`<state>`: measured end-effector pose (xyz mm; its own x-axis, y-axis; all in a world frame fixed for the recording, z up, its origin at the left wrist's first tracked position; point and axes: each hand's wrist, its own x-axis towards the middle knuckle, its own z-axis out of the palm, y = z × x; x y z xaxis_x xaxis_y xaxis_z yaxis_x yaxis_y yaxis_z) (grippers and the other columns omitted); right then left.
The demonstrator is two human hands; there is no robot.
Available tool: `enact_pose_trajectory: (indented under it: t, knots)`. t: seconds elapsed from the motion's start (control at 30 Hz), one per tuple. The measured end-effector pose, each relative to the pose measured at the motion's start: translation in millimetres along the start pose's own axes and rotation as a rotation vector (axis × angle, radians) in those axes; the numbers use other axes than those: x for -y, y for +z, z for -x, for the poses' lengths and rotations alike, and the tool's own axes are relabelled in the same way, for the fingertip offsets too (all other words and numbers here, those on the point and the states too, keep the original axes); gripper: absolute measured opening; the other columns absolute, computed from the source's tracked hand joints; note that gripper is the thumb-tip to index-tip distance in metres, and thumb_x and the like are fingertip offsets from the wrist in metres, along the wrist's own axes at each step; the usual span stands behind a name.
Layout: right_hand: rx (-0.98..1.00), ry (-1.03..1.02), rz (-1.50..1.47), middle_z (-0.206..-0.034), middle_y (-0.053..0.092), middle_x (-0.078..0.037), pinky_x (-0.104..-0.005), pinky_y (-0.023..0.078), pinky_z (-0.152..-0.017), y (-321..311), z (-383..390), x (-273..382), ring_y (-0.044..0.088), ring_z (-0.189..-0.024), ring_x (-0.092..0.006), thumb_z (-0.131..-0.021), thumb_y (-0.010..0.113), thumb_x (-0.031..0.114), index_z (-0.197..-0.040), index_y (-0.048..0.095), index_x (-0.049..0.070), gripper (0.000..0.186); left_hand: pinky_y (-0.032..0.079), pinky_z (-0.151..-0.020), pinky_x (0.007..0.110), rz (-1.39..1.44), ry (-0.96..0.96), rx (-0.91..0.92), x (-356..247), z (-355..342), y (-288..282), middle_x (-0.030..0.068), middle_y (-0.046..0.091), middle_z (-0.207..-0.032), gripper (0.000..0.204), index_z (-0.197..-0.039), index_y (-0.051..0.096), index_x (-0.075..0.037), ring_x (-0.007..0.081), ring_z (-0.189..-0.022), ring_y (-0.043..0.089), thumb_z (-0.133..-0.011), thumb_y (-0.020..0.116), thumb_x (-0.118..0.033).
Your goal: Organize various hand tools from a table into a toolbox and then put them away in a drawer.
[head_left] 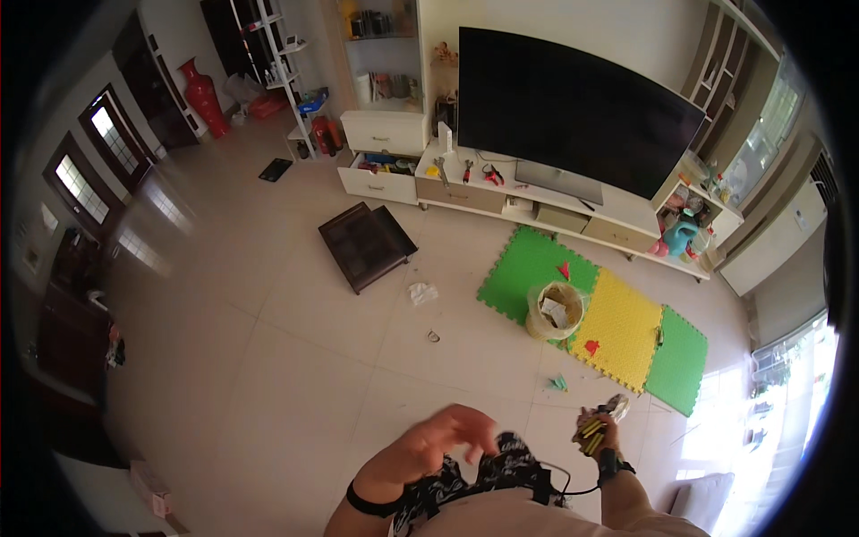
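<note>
My left hand (pixel 445 437) is raised in front of my body, fingers loosely bent and apart, with nothing seen in it. Out to the right, my right hand (pixel 611 438) is closed around a bunch of crumpled wrappers (pixel 591 431), yellow and dark with a shiny clear piece at the top; their exact kind is too small to tell. Beyond the hands, a lined waste bin (pixel 535 324) with paper in it stands on the foam mats. A green scrap (pixel 559 383) lies on the floor between the bin and my right hand.
Interlocking green and yellow foam mats (pixel 617 309) hold red scraps (pixel 591 347). A dark low stool (pixel 362 242), a white crumpled tissue (pixel 423 294) and a small ring (pixel 434 336) are on the tiles. Behind, tools (pixel 467 172) lie on the TV cabinet, beside an open drawer (pixel 380 183).
</note>
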<state>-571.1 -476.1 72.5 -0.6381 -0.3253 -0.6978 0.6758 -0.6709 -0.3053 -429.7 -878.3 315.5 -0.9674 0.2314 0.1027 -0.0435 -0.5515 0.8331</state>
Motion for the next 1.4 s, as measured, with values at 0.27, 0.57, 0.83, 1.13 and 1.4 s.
enact_pose_trajectory:
  t: [0.27,0.57,0.83,1.13,1.4]
  knots:
    - [-0.329,-0.101,-0.118,-0.095,0.060,-0.012,-0.0417,0.055,-0.060,-33.7,5.8,-41.5,0.062,-0.072,-0.0252,-0.075,0.060,0.020,-0.086,0.052,0.011,0.016,0.033,-0.049,0.021,0.818,0.333,0.785,-137.7,-98.5,17.7,0.0084,0.055,-0.091,0.100,-0.119,0.040,0.010,0.0108,-0.053,0.043,-0.065,0.062,-0.071]
    - [-0.283,-0.093,0.036,-0.092,0.060,-0.012,-0.0481,0.055,-0.066,11.0,-144.8,-28.4,0.061,-0.078,-0.0294,-0.082,0.059,0.025,-0.086,0.051,0.014,0.014,0.029,-0.045,0.020,0.996,0.343,0.784,-181.3,-243.3,-90.9,0.0037,0.051,-0.079,0.098,-0.113,0.043,0.007,0.0061,-0.052,0.040,-0.062,0.064,-0.074]
    - [-0.135,-0.029,0.134,-0.113,0.058,-0.012,-0.0418,0.053,-0.073,284.3,-322.5,41.6,0.060,-0.088,-0.0258,-0.082,0.058,0.022,-0.098,0.053,0.011,0.020,0.030,-0.043,0.019,1.130,0.506,0.914,-225.3,-348.3,-202.7,0.0069,0.052,-0.075,0.089,-0.102,0.051,0.009,0.0086,-0.055,0.046,-0.070,0.059,-0.074]
    - [-0.114,-0.132,0.029,-0.106,0.061,-0.012,-0.0412,0.052,-0.080,426.0,-403.4,-22.7,0.060,-0.091,-0.0290,-0.082,0.056,0.021,-0.108,0.054,0.002,0.033,0.041,-0.050,0.023,0.816,0.551,-0.140,-360.5,-371.9,-342.9,0.0131,0.054,-0.076,0.073,-0.094,0.055,0.005,0.0165,-0.064,0.053,-0.081,0.051,-0.067]
    - [-0.450,-0.226,-0.018,-0.097,0.059,-0.012,-0.0412,0.054,-0.071,499.7,-386.2,-87.1,0.059,-0.083,-0.0258,-0.080,0.057,0.021,-0.092,0.054,0.005,0.021,0.042,-0.052,0.025,0.590,0.499,0.053,-459.1,-406.4,-544.3,0.0101,0.056,-0.076,0.060,-0.089,0.057,0.002,0.0159,-0.063,0.053,-0.082,0.054,-0.058]
